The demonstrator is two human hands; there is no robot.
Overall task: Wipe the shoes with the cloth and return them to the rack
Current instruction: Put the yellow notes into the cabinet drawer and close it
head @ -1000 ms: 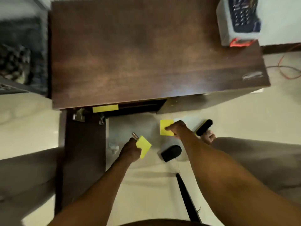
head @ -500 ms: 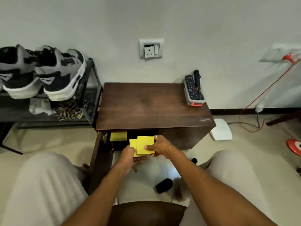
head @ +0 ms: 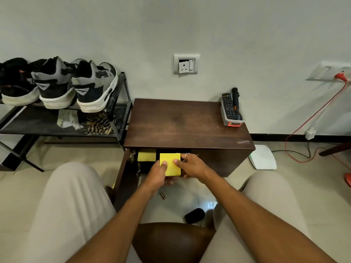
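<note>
A folded yellow cloth (head: pixel 171 165) is pinched by the left hand (head: pixel 157 174) at its 8 o'clock edge and by the right hand (head: pixel 192 165) at 3 o'clock, before the open cabinet (head: pixel 186 124). The shoes (head: pixel 93 88) are seen on the rack (head: pixel 121 111), at 10 o'clock from the hands and well apart. The fingers beneath the cloth are hidden, and the leftmost shoe is cut off.

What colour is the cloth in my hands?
Yellow; the head view shows the cloth held by the left hand and right hand.

Observed grey-and-black shoes (head: pixel 91 86) upright, heels outward, side by side on top shelf of black rack (head: pixel 34 122), right end. Logged yellow cloth (head: pixel 171 168), folded square, pinched between left hand (head: pixel 157 172) and right hand (head: pixel 191 165).
</note>
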